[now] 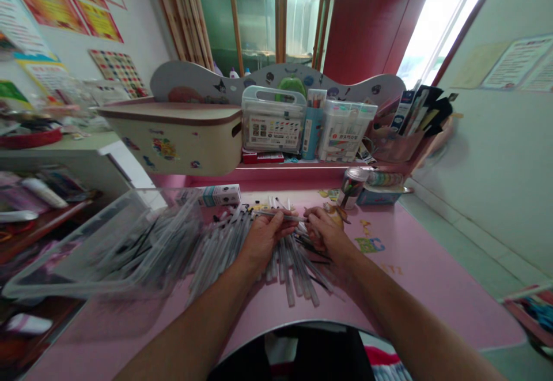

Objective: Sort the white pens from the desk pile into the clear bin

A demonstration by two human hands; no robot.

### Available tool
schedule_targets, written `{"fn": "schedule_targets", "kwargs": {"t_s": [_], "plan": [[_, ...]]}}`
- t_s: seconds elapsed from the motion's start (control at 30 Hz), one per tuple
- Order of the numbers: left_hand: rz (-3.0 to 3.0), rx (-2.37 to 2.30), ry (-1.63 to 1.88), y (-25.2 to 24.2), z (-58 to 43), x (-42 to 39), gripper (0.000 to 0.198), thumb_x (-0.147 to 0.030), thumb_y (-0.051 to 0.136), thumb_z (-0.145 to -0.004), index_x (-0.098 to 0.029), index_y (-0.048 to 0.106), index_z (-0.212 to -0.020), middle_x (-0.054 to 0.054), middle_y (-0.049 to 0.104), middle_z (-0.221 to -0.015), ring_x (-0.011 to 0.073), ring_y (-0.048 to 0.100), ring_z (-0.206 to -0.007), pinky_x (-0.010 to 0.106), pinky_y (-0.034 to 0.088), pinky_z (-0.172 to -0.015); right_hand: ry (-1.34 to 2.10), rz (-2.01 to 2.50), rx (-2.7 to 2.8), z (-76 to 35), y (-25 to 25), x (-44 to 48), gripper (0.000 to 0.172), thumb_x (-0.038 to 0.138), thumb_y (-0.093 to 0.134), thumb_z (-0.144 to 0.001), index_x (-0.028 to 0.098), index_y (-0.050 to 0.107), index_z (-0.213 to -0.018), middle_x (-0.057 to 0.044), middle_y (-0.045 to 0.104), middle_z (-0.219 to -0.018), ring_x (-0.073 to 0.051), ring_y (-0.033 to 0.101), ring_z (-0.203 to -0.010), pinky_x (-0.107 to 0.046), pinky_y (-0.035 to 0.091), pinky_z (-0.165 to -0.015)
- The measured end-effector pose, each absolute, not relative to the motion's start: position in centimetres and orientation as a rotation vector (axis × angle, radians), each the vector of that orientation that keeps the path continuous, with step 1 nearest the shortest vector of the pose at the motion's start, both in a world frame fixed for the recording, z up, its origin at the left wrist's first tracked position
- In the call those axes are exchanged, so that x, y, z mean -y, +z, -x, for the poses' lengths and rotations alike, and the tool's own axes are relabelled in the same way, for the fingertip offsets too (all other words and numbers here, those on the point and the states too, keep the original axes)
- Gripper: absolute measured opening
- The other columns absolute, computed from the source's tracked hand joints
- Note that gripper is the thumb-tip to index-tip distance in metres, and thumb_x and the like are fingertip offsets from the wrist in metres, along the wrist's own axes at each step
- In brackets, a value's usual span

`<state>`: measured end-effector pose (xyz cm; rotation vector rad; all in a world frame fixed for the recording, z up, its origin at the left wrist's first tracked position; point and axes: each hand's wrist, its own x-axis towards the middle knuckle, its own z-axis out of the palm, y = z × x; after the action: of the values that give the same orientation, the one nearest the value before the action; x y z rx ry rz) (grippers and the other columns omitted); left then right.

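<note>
Over the middle of the pink desk, my left hand is closed on a slim, translucent pen held nearly level. The fingers of my right hand pinch together at the pen's right end; any small part between them is too small to make out. Below and left of my hands lies a spread of frosted, clear pen barrels, with more barrels between my forearms. Thin dark sticks lie partly hidden under my right hand. Small black pieces sit behind the pile.
A clear plastic bin holding more sticks tilts at the desk's left. Behind are a small box, a clear jar and a blue box. The raised shelf carries a cream storage box, marker cases and a pen holder.
</note>
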<state>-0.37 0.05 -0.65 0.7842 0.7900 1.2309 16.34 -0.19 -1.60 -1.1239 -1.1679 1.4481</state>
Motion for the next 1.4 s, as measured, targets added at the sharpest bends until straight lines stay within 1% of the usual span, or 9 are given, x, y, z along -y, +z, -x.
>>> {"fn": "schedule_targets", "kwargs": {"t_s": [0.17,0.3,0.47,0.67,0.8,0.93,1.13,1.23,1.4], "plan": [[-0.805,-0.796,1.224,-0.8,0.4,-0.1,0.024,-0.034,0.074,-0.079,-0.011,0.072,-0.085,0.010,0.075,-0.088,0.0160,0.072,-0.080,0.023,0.058,-0.072,1.401,1.184,1.285,-16.5,-1.8,0.2,0.043,0.058,0.054,-0.084,0.020,0.050,-0.067,0.006,0.040,-0.049,-0.006,0.029,-0.039,-0.019,0.019,-0.034],[-0.789,-0.802,1.245,-0.8,0.5,-0.2,0.021,-0.032,0.073,-0.080,-0.012,0.071,-0.086,0.009,0.075,-0.088,0.0152,0.072,-0.078,0.024,0.058,-0.072,1.519,1.066,1.162,-16.3,-1.7,0.3,0.035,0.051,0.069,-0.075,0.023,0.050,-0.081,0.010,0.039,-0.050,-0.005,0.026,-0.036,-0.017,0.016,-0.032],[-0.797,-0.817,1.229,-0.8,0.4,-0.2,0.022,-0.033,0.074,-0.080,-0.012,0.071,-0.085,0.009,0.075,-0.087,0.0149,0.072,-0.076,0.024,0.058,-0.071,1.533,1.172,1.069,-16.0,-1.6,0.5,0.040,0.059,0.054,-0.084,0.019,0.054,-0.078,0.005,0.050,-0.055,-0.004,0.030,-0.034,-0.015,0.019,-0.031],[-0.752,-0.831,1.292,-0.8,0.7,-0.4,0.026,-0.036,0.074,-0.079,-0.012,0.069,-0.088,0.009,0.075,-0.087,0.0160,0.072,-0.078,0.024,0.057,-0.071,1.555,1.067,1.052,-16.1,-1.4,0.4,0.030,0.041,0.069,-0.073,0.022,0.046,-0.075,0.011,0.040,-0.049,-0.004,0.025,-0.033,-0.015,0.015,-0.030],[-0.727,-0.830,1.355,-0.7,0.9,-0.4,0.033,-0.043,0.076,-0.075,-0.013,0.068,-0.087,0.007,0.074,-0.083,0.0152,0.071,-0.075,0.023,0.055,-0.065,1.758,0.876,0.831,-16.6,-0.8,0.3,0.026,0.024,0.065,-0.063,0.023,0.045,-0.079,0.009,0.051,-0.055,-0.005,0.032,-0.034,-0.015,0.016,-0.030],[-0.849,-0.907,1.333,-0.6,0.6,0.1,0.038,-0.051,0.073,-0.075,-0.014,0.068,-0.085,0.007,0.073,-0.085,0.0167,0.069,-0.073,0.024,0.052,-0.059,1.952,0.796,0.699,-16.8,-0.6,0.5,0.030,0.024,0.067,-0.063,0.022,0.053,-0.089,0.004,0.061,-0.065,-0.008,0.044,-0.041,-0.015,0.023,-0.032],[-0.928,-0.893,1.429,-0.1,0.6,0.0,0.030,-0.045,0.066,-0.083,-0.014,0.069,-0.082,0.008,0.073,-0.089,0.0178,0.068,-0.083,0.027,0.053,-0.073,1.984,0.928,0.891,-16.5,-1.2,0.7,0.033,0.043,0.075,-0.077,0.017,0.055,-0.077,0.012,0.034,-0.048,-0.001,0.017,-0.035,-0.012,0.013,-0.031],[-0.655,-0.752,1.651,0.6,1.9,-1.3,0.023,-0.039,0.064,-0.084,-0.016,0.063,-0.081,0.005,0.070,-0.080,0.0179,0.068,-0.079,0.032,0.054,-0.076,1.843,1.028,0.874,-16.8,-1.0,0.3,0.033,0.042,0.075,-0.074,0.019,0.052,-0.074,0.014,0.029,-0.046,-0.001,0.015,-0.035,-0.012,0.011,-0.030],[-0.387,-0.739,1.696,1.3,2.8,-1.8,0.019,-0.027,0.073,-0.076,-0.017,0.059,-0.083,-0.004,0.055,-0.063,0.0051,0.044,-0.045,0.017,0.040,-0.046,1.548,1.067,0.752,-16.7,-0.8,-0.2,0.030,0.041,0.071,-0.073,0.022,0.049,-0.079,0.015,0.029,-0.044,-0.003,0.016,-0.033,-0.014,0.010,-0.030]]}}
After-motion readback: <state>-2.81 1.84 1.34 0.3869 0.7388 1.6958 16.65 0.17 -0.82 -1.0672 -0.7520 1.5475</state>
